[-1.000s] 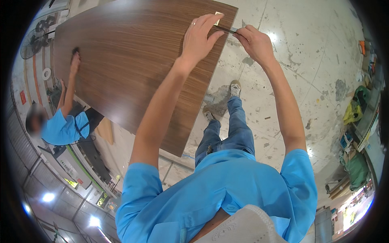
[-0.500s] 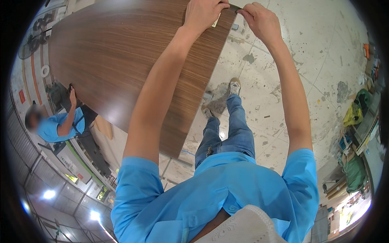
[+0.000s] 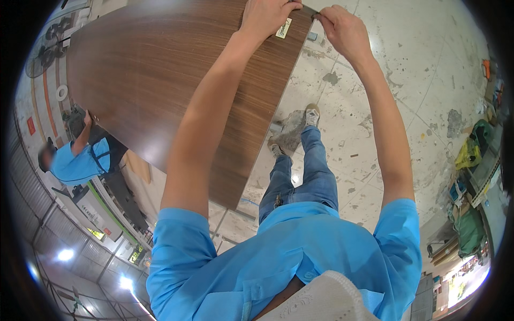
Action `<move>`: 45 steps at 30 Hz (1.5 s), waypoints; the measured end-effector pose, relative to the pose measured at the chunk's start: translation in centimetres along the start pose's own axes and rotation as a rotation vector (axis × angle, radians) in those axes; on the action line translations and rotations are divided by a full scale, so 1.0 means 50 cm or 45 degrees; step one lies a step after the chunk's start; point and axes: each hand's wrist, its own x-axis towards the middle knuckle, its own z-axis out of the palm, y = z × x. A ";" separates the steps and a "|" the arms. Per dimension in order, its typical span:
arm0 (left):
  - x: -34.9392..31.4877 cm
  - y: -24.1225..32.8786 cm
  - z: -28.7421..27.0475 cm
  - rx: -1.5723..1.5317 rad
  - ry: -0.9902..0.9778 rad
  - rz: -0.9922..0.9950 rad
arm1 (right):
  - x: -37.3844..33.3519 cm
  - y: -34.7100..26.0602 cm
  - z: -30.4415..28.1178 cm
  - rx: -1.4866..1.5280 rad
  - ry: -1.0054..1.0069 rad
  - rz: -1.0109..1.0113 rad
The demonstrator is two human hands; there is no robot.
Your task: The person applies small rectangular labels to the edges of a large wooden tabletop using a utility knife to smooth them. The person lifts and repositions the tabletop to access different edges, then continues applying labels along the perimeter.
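Note:
A large dark wood-grain panel (image 3: 160,69) lies flat in front of me, its long right edge running past my legs. At the far right corner my left hand (image 3: 266,20) is on the panel's edge, fingers closed on a thin dark strip (image 3: 309,9). My right hand (image 3: 345,33), just beyond the corner, pinches the strip's other end. A short length of the strip shows between the hands; the rest is hidden. Beside my left hand a small pale label (image 3: 284,28) sits on the panel.
A co-worker (image 3: 80,158) in blue stands at the panel's left side, one hand near its edge. Behind are a fan (image 3: 45,53) and a machine (image 3: 93,206). Bags (image 3: 471,230) and clutter line the right side. The floor (image 3: 396,107) is stained and tiled.
My left hand has shifted slightly, uncovering more of the label. More strip shows between my hands. The co-worker's arm and body have moved along the panel's left edge.

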 end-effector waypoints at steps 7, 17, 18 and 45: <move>-0.033 0.010 -0.043 -0.136 -0.182 0.040 | -0.052 -0.048 0.000 0.057 -0.085 0.023; 0.013 0.005 -0.004 0.000 -0.011 0.038 | 0.005 0.013 -0.011 -0.005 -0.009 0.032; 0.004 0.010 -0.012 -0.006 -0.082 -0.027 | -0.008 0.002 -0.012 0.042 -0.019 0.041; -0.014 -0.018 -0.007 0.051 -0.030 0.102 | -0.008 -0.010 0.004 -0.066 0.091 -0.035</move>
